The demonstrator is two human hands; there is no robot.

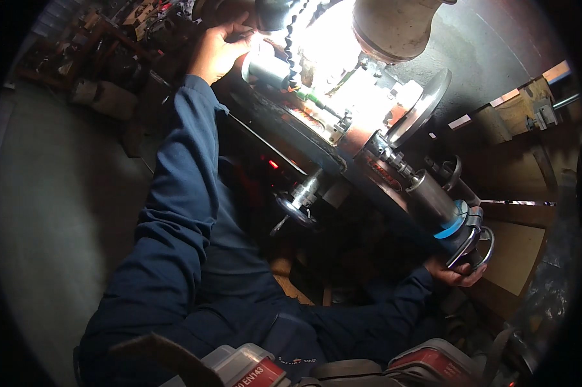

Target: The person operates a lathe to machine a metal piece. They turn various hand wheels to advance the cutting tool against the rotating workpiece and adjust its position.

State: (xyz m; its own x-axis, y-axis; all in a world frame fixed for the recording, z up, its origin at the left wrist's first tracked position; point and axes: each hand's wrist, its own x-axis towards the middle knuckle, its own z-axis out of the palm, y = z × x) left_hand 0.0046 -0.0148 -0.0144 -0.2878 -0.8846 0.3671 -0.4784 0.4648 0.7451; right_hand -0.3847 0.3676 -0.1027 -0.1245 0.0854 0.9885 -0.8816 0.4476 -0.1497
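Note:
My left hand (pixel 218 54) reaches up to the far left end of a bench machine. Its fingers are bent in at the end of a pale metal cylinder (pixel 268 69); glare hides what they pinch. At the machine's right end, my right hand (pixel 457 274) curls its fingers around the lower rim of a metal handwheel (pixel 483 248). A blue band (pixel 454 222) circles the machine's shaft housing just beyond that wheel. A large, thin metal disc (pixel 422 108) stands edge-on near the machine's middle. Strong light washes out the parts beside it.
A lamp shade (pixel 394 27) hangs over the machine, near a black twisted cord (pixel 291 48). Below the front edge sticks out a second handwheel (pixel 296 211). Grey filter cartridges with red labels (pixel 246 367) fill the lower edge. Cluttered shelving (pixel 104 55) stands far left.

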